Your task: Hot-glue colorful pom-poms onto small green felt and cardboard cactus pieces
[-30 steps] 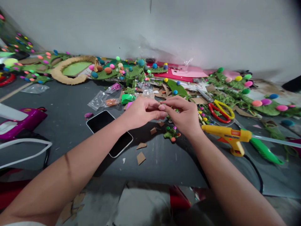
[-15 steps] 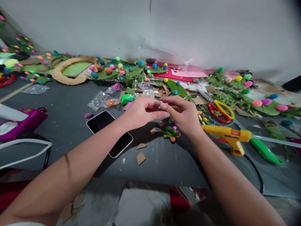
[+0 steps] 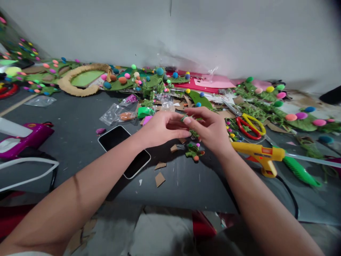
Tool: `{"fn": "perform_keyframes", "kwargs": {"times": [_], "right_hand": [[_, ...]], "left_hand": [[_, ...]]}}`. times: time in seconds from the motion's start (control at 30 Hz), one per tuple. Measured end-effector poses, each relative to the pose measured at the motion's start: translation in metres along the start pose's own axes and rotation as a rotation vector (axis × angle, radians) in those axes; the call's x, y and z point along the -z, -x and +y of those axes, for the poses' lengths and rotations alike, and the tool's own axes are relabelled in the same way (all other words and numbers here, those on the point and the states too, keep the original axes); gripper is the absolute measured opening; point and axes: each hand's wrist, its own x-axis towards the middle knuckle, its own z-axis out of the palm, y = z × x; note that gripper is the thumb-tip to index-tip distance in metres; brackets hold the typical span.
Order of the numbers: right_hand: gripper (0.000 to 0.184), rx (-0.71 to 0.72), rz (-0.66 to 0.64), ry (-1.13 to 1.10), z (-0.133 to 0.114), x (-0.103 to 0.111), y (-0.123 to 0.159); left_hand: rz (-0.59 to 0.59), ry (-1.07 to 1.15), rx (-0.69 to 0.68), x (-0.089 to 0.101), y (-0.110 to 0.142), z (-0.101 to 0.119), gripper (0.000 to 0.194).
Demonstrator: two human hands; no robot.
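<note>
My left hand [image 3: 163, 129] and my right hand [image 3: 210, 128] meet above the middle of the table. Between their fingertips is a small green piece [image 3: 183, 118], mostly covered, its kind too small to make out. The right thumb presses on it, with the left fingers curled against it from the other side. My left thumb points right, below the fingers. Just under the hands lies a little green felt shape [image 3: 192, 151] with tiny pom-poms on it. Left of it are cardboard scraps [image 3: 160, 179] and a phone [image 3: 114, 138], partly beneath my left forearm.
A yellow glue gun [image 3: 262, 153] lies by my right wrist, its cord running off the front. Beyond it are red-and-yellow-handled scissors [image 3: 249, 126] and a green-handled tool [image 3: 302, 170]. Leaves with pom-poms, a tan ring [image 3: 71, 83] and plastic bags [image 3: 113, 113] line the back. A purple device [image 3: 34, 137] stands left.
My right hand has opened slightly away from the left, its index finger lifting. More of the small green piece shows at the fingertips. The things on the table have stayed in place.
</note>
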Motion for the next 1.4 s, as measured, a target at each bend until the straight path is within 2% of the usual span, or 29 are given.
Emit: {"fn": "perform_keyframes", "kwargs": {"times": [0.07,0.13,0.37,0.43,0.5,0.57,0.63,0.7,0.8,0.93,1.0,1.07,1.17,1.27,1.4], "right_hand": [[0.024,0.039,-0.032,0.016,-0.002,-0.005,0.002],[0.022,0.062,-0.010,0.022,-0.004,-0.006,0.002],[0.025,-0.008,0.205,0.027,0.003,0.014,-0.006],[0.029,-0.019,0.174,-0.004,0.005,0.015,-0.006],[0.033,-0.026,0.074,0.000,0.003,0.010,-0.003],[0.033,-0.026,-0.026,-0.006,-0.001,0.002,0.000],[0.033,-0.020,-0.067,-0.044,-0.004,-0.006,0.002],[0.032,-0.023,-0.050,-0.076,-0.006,-0.008,0.002],[0.030,-0.048,0.034,-0.052,-0.003,0.000,-0.002],[0.026,-0.093,0.163,-0.117,0.004,0.015,-0.008],[0.026,-0.111,0.128,-0.191,0.004,0.015,-0.007],[0.030,-0.130,0.031,-0.234,0.001,0.008,-0.004],[0.030,-0.146,-0.072,-0.230,-0.007,-0.004,0.002],[0.028,-0.119,-0.038,-0.203,-0.009,-0.007,0.003],[0.027,-0.111,0.102,-0.140,0.000,0.007,-0.003]], "left_hand": [[0.033,-0.018,-0.013,0.000,0.000,-0.001,0.025],[0.080,-0.048,-0.007,-0.001,0.000,0.001,0.022],[0.079,-0.043,0.015,-0.002,0.002,0.005,0.022],[0.061,-0.024,0.024,-0.002,0.001,0.003,0.031],[0.035,-0.004,0.010,-0.003,0.000,0.001,0.039],[0.049,-0.032,-0.022,-0.003,0.000,-0.001,0.035],[0.103,-0.103,-0.053,-0.002,0.000,-0.002,0.027],[0.145,-0.169,-0.091,-0.001,0.000,-0.001,0.023],[0.149,-0.215,-0.122,0.001,0.001,0.001,0.022],[0.156,-0.180,-0.068,0.000,0.001,0.004,0.021],[0.119,-0.098,-0.035,-0.001,0.001,0.004,0.030],[0.081,-0.030,-0.037,-0.002,0.001,0.002,0.037],[0.115,-0.085,-0.102,-0.002,0.001,0.000,0.025],[0.169,-0.187,-0.139,-0.001,0.001,0.000,0.018],[0.179,-0.182,-0.088,-0.002,0.002,0.005,0.019]]}}
